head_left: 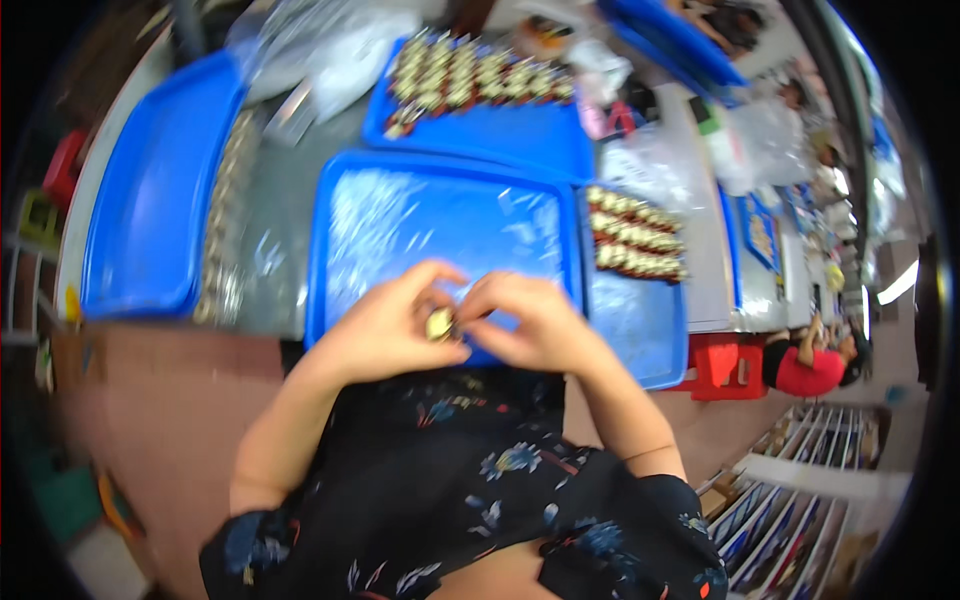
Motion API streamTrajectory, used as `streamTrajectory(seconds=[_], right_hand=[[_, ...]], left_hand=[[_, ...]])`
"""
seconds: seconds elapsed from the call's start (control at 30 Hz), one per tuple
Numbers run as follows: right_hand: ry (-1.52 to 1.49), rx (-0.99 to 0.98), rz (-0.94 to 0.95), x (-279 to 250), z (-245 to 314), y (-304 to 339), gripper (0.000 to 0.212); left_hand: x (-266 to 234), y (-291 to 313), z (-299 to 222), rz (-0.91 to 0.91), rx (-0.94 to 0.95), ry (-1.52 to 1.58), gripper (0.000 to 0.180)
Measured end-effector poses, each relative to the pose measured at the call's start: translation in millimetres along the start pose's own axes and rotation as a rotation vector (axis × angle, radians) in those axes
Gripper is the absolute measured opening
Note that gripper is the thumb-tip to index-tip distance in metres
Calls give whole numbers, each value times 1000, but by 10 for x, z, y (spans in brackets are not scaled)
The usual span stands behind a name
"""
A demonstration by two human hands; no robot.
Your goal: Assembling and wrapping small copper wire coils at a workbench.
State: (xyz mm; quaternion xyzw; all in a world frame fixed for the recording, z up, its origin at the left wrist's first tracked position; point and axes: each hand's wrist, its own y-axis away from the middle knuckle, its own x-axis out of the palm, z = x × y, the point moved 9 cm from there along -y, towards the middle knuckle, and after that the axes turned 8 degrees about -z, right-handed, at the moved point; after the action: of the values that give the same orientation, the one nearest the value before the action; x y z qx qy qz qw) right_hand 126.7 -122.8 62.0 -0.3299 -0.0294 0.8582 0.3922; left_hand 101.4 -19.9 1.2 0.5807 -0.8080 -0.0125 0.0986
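My left hand (385, 325) is closed around a small cream-and-dark piece (440, 323), whose exact kind I cannot make out. Its pale face shows between the thumb and curled fingers. From the other side, the fingertips of my right hand (530, 315) pinch together at the edge of this piece; whatever lies between them is too small to name. Both hands are over the near edge of a blue tray (480, 235). Small clear, shiny bits (375, 210) lie scattered in that tray, mostly on its left side.
Behind stands another blue tray (500, 140) with rows of similar cream-and-dark pieces (470, 75). More rows (640, 235) fill part of a right-hand tray (640, 340). A blue tray (150, 200) stands left, plastic bags (340, 60) behind. At far right, a person in red (815, 370) sits.
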Motion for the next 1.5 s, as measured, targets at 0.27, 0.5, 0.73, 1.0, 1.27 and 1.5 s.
streamTrajectory(seconds=[0.27,0.5,0.73,1.0,1.27,1.5], right_hand=[[54,-92,-156,-6,290,8,13],[109,-191,-129,31,354,0,15],[186,-231,-196,-69,385,-10,15],[203,-130,-90,20,423,76,10],[138,-48,-17,5,317,60,15],[40,201,-54,-202,66,79,13]], left_hand=[[-52,168,-378,-226,433,-521,44],[26,177,-298,-223,207,-602,42],[39,79,-222,-457,209,-560,44],[148,27,-197,-78,212,-642,35],[186,90,-97,104,84,-485,56],[279,-100,-191,-75,264,-596,51]])
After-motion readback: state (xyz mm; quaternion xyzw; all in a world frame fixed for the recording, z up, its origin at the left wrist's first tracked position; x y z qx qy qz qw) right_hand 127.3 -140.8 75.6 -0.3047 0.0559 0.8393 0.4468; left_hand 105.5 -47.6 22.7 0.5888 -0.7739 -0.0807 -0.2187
